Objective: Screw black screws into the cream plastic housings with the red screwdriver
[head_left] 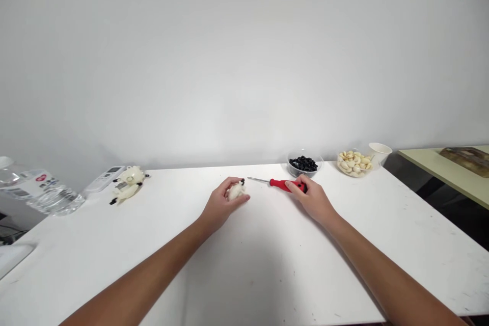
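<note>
Near the middle of the white table, my left hand (pixel 222 202) holds a small cream-coloured piece (pixel 237 191) with a dark tip between thumb and fingers. My right hand (pixel 311 197) is closed round the handle of a red screwdriver (pixel 279 184), whose metal shaft points left toward that piece without touching it. At the back left lie more cream pieces with black tips, a rounder one (pixel 132 175) and a longer one (pixel 126 193).
A white remote (pixel 105 178) and a tilted clear bottle (pixel 46 188) are at the left. Along the back right stand a bowl of black pieces (pixel 303 163), a bowl of pale pieces (pixel 354 163) and a white cup (pixel 379 153). A greenish table (pixel 428 163) adjoins farther right.
</note>
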`<action>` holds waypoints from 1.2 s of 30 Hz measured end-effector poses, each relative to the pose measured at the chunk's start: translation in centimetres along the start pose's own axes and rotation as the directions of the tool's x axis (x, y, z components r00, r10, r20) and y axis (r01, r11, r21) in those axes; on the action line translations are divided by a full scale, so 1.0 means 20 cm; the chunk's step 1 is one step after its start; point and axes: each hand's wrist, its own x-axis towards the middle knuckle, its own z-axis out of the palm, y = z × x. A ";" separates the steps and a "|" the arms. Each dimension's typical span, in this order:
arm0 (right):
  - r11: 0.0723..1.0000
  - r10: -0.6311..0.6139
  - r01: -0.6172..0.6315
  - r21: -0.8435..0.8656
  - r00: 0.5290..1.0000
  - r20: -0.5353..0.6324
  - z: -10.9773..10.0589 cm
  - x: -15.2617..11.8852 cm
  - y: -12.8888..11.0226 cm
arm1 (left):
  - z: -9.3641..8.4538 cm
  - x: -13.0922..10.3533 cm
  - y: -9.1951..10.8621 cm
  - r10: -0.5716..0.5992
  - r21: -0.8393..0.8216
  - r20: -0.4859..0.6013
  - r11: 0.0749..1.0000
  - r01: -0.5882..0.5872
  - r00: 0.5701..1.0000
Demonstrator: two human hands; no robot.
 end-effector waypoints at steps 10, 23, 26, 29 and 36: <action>0.884 -0.413 0.407 -0.228 0.911 0.025 0.06 -0.09 -0.11 | 0.12 -0.09 0.14 0.073 0.102 0.174 0.991 -0.092 0.982; 0.901 -0.430 0.424 0.097 0.838 0.334 0.03 -0.11 -0.17 | 0.26 -0.03 0.14 0.147 -0.003 0.237 0.989 -0.151 0.960; 0.896 -0.437 0.439 0.074 0.837 0.330 0.05 -0.11 -0.16 | 0.24 -0.03 0.12 0.170 0.038 0.214 0.982 -0.182 0.962; 0.902 -0.424 0.427 0.070 0.842 0.332 0.04 -0.10 -0.17 | 0.24 -0.03 0.12 0.155 0.037 0.200 0.986 -0.165 0.967; 0.924 -0.378 0.372 0.087 0.855 0.354 0.02 -0.10 -0.17 | 0.23 -0.03 0.12 0.153 0.042 0.218 0.985 -0.166 0.964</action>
